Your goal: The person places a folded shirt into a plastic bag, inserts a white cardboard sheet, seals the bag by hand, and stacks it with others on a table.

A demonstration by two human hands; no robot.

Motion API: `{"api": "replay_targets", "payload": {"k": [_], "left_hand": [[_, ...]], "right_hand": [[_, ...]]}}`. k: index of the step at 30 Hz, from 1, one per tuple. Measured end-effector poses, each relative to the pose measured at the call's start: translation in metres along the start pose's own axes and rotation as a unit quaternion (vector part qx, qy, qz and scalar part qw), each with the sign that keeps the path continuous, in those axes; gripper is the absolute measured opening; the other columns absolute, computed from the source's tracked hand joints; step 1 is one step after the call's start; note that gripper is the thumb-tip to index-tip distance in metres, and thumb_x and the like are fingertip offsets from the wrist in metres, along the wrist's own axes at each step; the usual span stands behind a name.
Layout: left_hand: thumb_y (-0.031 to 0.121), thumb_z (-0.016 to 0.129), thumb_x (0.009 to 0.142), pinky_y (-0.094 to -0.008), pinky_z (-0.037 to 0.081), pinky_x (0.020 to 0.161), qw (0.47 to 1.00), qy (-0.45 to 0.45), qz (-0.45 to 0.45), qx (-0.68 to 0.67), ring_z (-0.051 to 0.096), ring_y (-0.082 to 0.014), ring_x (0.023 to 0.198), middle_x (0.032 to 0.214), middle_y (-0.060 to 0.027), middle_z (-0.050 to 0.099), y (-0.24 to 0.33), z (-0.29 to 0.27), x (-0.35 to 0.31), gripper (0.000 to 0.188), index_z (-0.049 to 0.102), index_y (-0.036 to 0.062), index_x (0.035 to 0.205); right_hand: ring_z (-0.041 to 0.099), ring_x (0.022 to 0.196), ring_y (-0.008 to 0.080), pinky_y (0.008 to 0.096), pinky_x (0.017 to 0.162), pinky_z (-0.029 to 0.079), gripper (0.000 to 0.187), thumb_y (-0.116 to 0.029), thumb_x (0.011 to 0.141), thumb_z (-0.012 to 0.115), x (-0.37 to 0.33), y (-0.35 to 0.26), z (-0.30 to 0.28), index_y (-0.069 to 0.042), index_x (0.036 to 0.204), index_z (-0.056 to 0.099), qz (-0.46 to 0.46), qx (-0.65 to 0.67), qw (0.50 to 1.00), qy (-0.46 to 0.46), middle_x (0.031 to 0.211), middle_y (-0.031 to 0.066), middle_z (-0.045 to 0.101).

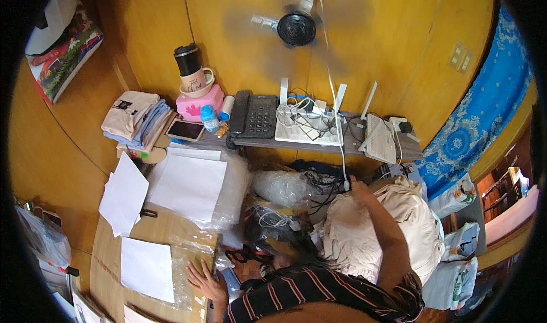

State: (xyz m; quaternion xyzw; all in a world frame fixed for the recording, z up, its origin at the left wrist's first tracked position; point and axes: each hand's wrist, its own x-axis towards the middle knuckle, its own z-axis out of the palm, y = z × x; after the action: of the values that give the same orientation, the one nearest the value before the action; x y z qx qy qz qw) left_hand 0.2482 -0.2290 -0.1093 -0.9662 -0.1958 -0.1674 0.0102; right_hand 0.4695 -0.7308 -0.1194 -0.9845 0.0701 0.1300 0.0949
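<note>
My left hand lies open, fingers spread, on clear plastic at the right edge of the wooden table. A white paper sheet lies just beside it. My right arm reaches forward over a heap of cream cloth. At its far side, my right hand is closed around the lower end of a white cord, beside a small white plug-like piece; its fingertips are partly hidden. The cord runs up to a wall fan with blurred blades.
A shelf holds a black desk phone, a white router with tangled cables, and a pink box bearing stacked cups. Folded clothes and a phone sit left. Plastic-wrapped items fill the space below. White bags stand right.
</note>
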Motion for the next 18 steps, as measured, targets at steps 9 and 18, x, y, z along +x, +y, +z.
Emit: {"api": "replay_targets", "payload": {"k": [9,18], "left_hand": [[0.031,0.042,0.083,-0.0556,0.015,0.094,0.979,0.142,-0.017,-0.147,0.024,-0.0385,0.121,0.131,-0.0203,0.027,-0.015,0.010,-0.008,0.050,0.027,0.0126,0.127],[0.032,0.038,0.084,-0.0543,0.016,0.095,0.987,0.073,-0.125,0.067,0.022,-0.0377,0.122,0.131,-0.0197,0.026,-0.006,-0.005,0.004,0.048,0.031,0.0082,0.125]], "right_hand": [[0.057,0.070,0.0286,0.0368,0.062,0.044,0.020,-0.016,0.067,0.055,-0.081,0.013,-0.325,-0.004,0.082,0.060,-0.064,-0.147,0.981,0.106,0.077,0.0169,0.059],[0.042,0.110,0.0269,0.0355,0.093,0.034,0.041,-0.011,0.076,0.055,-0.003,-0.162,-0.545,-0.009,0.116,0.046,-0.348,-0.242,0.744,0.516,0.118,0.0100,0.046]]}}
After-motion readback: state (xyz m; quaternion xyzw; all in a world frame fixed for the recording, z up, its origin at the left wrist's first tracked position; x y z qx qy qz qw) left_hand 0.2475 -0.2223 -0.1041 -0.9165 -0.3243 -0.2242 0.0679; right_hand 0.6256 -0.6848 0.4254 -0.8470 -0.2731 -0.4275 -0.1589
